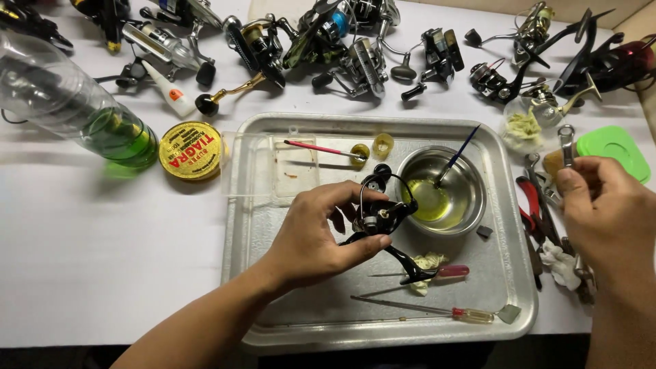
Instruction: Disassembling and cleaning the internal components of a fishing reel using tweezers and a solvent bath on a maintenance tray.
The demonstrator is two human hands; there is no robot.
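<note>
Left hand (311, 236), centre frame, fingers and thumb closed around a black spinning fishing reel body with a thin wire bail arm (379, 215), held above the shallow rectangular metal tray (273, 321). Right hand (605, 208), right edge of frame, fingertips pinched on a small silver ring-end wrench (566, 140), held upright off the tray.

Progress, my read: reel is partly stripped. No spool on it, rotor and bail exposed, black foot and stem pointing down toward lower right. Handle appears to be off, but can't confirm from this angle. Loose bits already in the tray: two small yellowish round parts (372, 149) at the tray's upper middle, plus a small dark piece near the bowl. So disassembly or cleaning looks mid-way; reel body itself is still in one piece, and nothing shows it reassembled.

Reel look: glossy black, compact, silver hub visible at centre, bail wire looping over the top. Can't tell if it's oily.

Around it:
- round steel bowl with yellow-green liquid (441, 195), right of the reel, blue-handled brush leaning in it
- red-handled brush (321, 148) across a clear plastic lid, upper left of tray
- two red-handled screwdrivers (451, 271) at the tray's lower part
- red-handled pliers (527, 198) just off the tray's right edge
- row of other fishing reels (342, 48) across the top of frame
- clear bottle with green liquid (82, 113), upper left
</note>
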